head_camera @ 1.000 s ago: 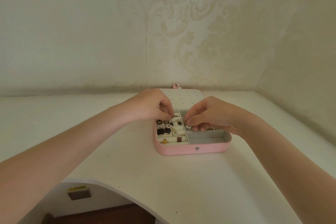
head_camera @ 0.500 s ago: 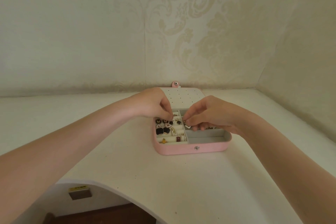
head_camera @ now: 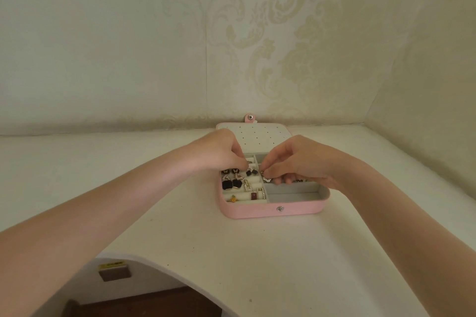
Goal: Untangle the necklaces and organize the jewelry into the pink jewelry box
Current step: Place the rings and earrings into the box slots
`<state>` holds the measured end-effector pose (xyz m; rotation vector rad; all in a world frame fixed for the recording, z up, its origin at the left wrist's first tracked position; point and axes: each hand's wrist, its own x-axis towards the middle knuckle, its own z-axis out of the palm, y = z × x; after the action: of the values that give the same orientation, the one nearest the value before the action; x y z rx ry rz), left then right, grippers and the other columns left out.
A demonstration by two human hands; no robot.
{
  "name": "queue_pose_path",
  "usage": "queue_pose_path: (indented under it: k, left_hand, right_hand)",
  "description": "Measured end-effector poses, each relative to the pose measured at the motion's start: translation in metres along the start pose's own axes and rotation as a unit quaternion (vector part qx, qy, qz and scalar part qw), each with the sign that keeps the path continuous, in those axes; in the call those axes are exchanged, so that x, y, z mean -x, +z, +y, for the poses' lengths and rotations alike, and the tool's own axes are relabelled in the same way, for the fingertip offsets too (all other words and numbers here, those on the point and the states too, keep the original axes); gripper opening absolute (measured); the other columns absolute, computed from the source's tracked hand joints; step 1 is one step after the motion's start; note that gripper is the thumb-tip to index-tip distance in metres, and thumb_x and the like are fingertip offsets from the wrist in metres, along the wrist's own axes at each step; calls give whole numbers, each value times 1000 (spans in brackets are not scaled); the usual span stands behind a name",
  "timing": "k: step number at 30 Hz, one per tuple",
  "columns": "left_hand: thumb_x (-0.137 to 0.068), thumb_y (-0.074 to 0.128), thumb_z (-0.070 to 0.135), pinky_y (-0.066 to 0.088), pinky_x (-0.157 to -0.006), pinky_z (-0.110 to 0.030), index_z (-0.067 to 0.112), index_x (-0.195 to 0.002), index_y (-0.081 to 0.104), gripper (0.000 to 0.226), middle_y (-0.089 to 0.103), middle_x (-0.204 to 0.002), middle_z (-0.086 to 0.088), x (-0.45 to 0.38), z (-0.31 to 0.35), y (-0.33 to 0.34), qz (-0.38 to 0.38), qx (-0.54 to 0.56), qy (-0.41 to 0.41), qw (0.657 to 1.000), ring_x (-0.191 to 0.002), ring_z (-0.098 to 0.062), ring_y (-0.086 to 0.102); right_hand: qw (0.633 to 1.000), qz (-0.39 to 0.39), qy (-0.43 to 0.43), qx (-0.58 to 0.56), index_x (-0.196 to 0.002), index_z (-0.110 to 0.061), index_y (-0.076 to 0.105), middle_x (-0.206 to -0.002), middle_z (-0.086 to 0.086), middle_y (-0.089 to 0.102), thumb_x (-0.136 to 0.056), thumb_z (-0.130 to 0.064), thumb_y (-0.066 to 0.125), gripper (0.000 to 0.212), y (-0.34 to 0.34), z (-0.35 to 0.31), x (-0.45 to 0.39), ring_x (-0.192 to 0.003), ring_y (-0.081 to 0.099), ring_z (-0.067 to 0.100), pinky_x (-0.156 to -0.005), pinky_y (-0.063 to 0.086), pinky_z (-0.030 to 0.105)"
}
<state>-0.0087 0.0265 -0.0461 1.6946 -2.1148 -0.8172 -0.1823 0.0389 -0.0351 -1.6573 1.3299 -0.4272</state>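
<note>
Fig.: head view, listed L to R, all places given w/ respect to the pink jewelry box (head_camera: 273, 210).

Left hand (head_camera: 219, 153): over the box's rear-left corner, fingers curled down, tips pinched together at a small piece in the rear rows of the padded section; what exactly it pinches is too small to tell.

Box: lies open on the white tabletop (head_camera: 231, 265), lid (head_camera: 260, 136) folded flat back toward the wall, dotted w/ small holes, snap tab (head_camera: 249, 118) at its far edge.

Left half of box, cream padded rows: black earrings (head_camera: 231, 184) in the mid rows; two sparkly drop pieces (head_camera: 247, 185) just right of them; yellow ring (head_camera: 233, 198) and dark red piece (head_camera: 253, 196) in the front row.

Centre: V-shaped sparkly pendant (head_camera: 267, 178) sits at the divider between the padded rows and the grey compartments, gripped by the right hand's fingertips (head_camera: 269, 171).

Right hand (head_camera: 298, 159): over the box's rear-right compartments, fingers curled, thumb and forefinger pinching the pendant. Dark bits of jewelry just right of the fingers, partly hidden; kind unclear.

Front-right compartment (head_camera: 293, 197): grey lined. Metal snap stud (head_camera: 280, 209) on the box's front wall.
</note>
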Motion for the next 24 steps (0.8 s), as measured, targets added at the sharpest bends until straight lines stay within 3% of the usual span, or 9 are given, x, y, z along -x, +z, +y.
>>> queue_pose_path:
  k: [2, 9, 13, 20, 24]
  left_hand:
    - [-79, 67, 19, 42, -79, -30, 24, -69, 65, 12, 59, -67, 8, 0, -1, 0, 4, -35, 0, 999, -76, -15, 54]
    - [-80, 67, 19, 34, -56, -21, 24, -73, 67, 9, 52, -62, 12, 6, 3, -11, 39, -22, 42, 998, -59, -5, 46]
    - [-78, 70, 27, 29, -57, -23, 27, -79, 69, 2, 50, -65, 11, 9, 6, -8, 34, -56, 76, 995, -58, -3, 43]
    - [-77, 71, 19, 25, -56, -24, 24, -85, 72, 9, 46, -55, 9, 2, 2, -1, 19, -89, 69, 993, -54, -4, 41]
    - [-77, 72, 22, 26, -57, -23, 23, -85, 72, 8, 48, -55, 11, 3, 1, -2, 10, -91, 70, 993, -55, -2, 43]
  right_hand:
    - [1000, 0, -1, 1, -79, -5, 70, -57, 5, 61, -79, 4, 67, 10, 0, 0, 0, -51, 49, 12, -48, 42, 14]
    - [1000, 3, -10, -3, -83, -4, 70, -57, 5, 60, -80, 4, 66, 9, -1, 2, 0, -53, 48, 14, -48, 42, 14]
    - [999, -10, -50, 15, -88, -7, 72, -62, 5, 61, -81, 2, 66, 13, -2, 1, 2, -60, 51, 17, -53, 44, 15]
    - [992, -5, -75, 104, -85, -14, 75, -61, 3, 61, -83, -1, 62, 18, -1, -5, 1, -58, 54, 13, -61, 46, 21]
    - [991, 5, -69, 116, -84, -16, 76, -55, -3, 61, -83, -3, 62, 19, 0, -3, 1, -50, 53, 5, -57, 45, 16]
